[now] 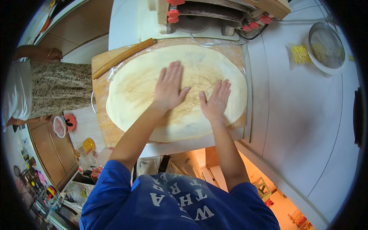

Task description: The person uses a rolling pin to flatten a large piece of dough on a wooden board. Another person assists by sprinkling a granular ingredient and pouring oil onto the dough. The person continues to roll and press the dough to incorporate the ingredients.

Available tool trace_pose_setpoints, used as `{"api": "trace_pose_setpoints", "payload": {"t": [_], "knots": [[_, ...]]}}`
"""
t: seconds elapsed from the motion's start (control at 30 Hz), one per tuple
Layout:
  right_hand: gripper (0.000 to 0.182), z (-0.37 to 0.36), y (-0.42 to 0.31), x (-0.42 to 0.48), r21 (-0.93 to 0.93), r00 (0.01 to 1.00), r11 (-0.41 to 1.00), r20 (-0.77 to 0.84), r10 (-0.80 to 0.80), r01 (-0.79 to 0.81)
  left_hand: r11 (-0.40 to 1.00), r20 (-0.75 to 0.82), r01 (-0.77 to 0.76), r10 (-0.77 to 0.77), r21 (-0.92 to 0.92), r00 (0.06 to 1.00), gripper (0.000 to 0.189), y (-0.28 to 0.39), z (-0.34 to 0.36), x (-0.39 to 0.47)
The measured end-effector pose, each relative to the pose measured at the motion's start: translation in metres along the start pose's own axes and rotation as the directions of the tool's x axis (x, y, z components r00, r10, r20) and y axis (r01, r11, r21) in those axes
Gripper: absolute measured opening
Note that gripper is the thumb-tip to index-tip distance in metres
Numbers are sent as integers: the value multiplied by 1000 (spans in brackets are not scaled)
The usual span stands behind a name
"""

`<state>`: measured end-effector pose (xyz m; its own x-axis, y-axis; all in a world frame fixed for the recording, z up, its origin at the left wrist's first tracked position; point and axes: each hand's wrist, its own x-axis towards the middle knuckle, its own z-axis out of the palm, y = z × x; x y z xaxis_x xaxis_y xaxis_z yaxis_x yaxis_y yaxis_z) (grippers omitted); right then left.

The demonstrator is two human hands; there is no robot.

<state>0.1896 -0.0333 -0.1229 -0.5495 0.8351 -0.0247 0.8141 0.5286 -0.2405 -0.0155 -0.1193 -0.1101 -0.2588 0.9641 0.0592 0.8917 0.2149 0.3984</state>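
A large oval sheet of rolled-out dough [138,63] lies flat on a wooden board [100,106]. Brown powder, probably a seasoning, is smeared over its middle in curved streaks. My left hand [171,86] rests palm down on the sheet, left of my right hand, thumb spread and slightly blurred. To the right, my right hand [215,100] is also palm down over the dough, fingers extended and thumb apart. Neither hand holds anything. Along the board's far left edge lies a wooden rolling pin [123,59], apart from my hands.
Beyond the board stands a roller machine [212,8] with red knobs and a cable. On the right counter, a round sieve [327,46] sits beside a bag of yellow pieces [300,53]. Another person [60,83] stands at the left, near a small bin [64,125] and an oil bottle [87,145].
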Motion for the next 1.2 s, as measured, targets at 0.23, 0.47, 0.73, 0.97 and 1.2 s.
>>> {"api": "trace_pose_setpoints", "payload": {"t": [0.23, 0.47, 0.73, 0.97, 1.2], "knots": [[89, 19, -134, 0, 69, 941, 944, 83, -327, 322, 944, -43, 307, -304, 124, 952, 84, -44, -49, -131], [82, 8, -129, -70, 173, 703, 751, 269, -659, 638, 933, -143, 360, -359, -16, 922, 72, -42, -45, -146], [79, -19, 9, -48, -78, 954, 962, 174, -245, 262, 999, 180, 33, -30, -12, 983, 79, -3, -32, -106], [73, 14, -137, -47, 103, 853, 882, 222, -472, 461, 911, 5, 357, -366, 206, 931, 83, -71, -57, -169], [79, -3, -82, -37, 32, 874, 906, 248, -417, 423, 965, 9, 255, -255, -67, 967, 85, -15, -39, -173]]}}
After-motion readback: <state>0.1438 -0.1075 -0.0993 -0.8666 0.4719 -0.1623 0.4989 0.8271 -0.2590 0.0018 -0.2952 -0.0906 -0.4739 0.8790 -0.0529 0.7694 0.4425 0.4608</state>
